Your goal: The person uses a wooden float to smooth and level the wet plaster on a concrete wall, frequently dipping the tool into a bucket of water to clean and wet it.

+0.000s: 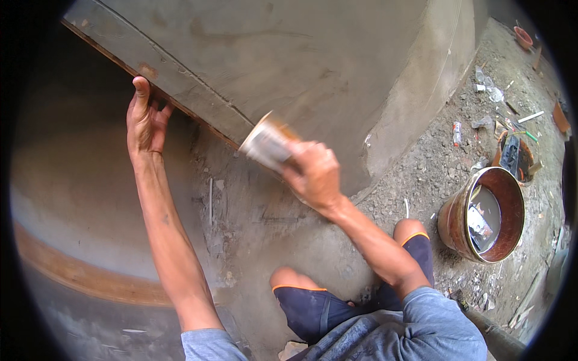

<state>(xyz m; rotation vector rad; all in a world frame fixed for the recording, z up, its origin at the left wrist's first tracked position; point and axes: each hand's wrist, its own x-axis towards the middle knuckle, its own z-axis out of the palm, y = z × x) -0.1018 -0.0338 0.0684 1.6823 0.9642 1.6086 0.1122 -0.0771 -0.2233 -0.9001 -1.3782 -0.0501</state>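
My left hand (147, 120) is at a thin wooden strip (198, 120) along the lower edge of a grey plastered wall (289, 54). Its thumb points up against the edge, and the fingers curl partly out of sight behind it. In my right hand (316, 174) is a flat plastering float (268, 144), pale and brownish, smeared by motion. The float lies over the lower corner of the wall, near the strip's end. A straight groove (180, 66) runs through the plaster parallel to the strip.
Right of my knees stands a rusty-brown bucket (447, 219) holding water and a tool. Behind it is a smaller orange-brown bucket (497, 157) with a dark tool in it. Rubble and scraps litter the ground (421, 174). A curved wooden board (90, 274) lies at the lower left.
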